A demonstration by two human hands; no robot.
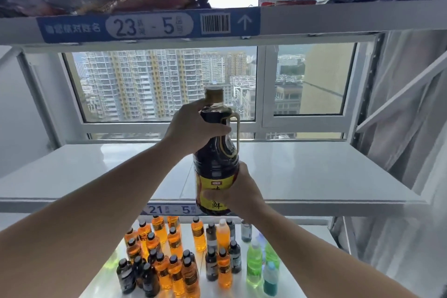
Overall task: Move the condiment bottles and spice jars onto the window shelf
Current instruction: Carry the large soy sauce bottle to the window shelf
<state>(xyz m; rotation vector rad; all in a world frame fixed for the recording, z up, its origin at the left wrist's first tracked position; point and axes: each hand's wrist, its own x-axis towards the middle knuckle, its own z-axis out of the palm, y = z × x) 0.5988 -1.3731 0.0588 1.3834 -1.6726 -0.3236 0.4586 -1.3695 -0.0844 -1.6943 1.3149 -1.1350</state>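
The dark sauce bottle (216, 159) with its yellow label is upright, held at the front edge of the white window shelf (314, 172). My left hand (193, 128) wraps its shoulder by the neck and my right hand (242, 191) clasps the label low down. Small drink bottles (169, 261) crowd the shelf below

Shelving unit, white metal, set against a window. Upper shelf edge (314, 22) bears a blue label strip (147, 25) marked 23-5, with barcode and arrow. Middle shelf (314, 172): glossy white board, smaller label (169, 210) marked 21-5 on its front edge. Window frame (262, 94): white, several panes. Outside: high-rise blocks (135, 84), overcast daylight. Right side: perforated upright (367, 94), diagonal brace (399, 97), pale curtain (411, 152).
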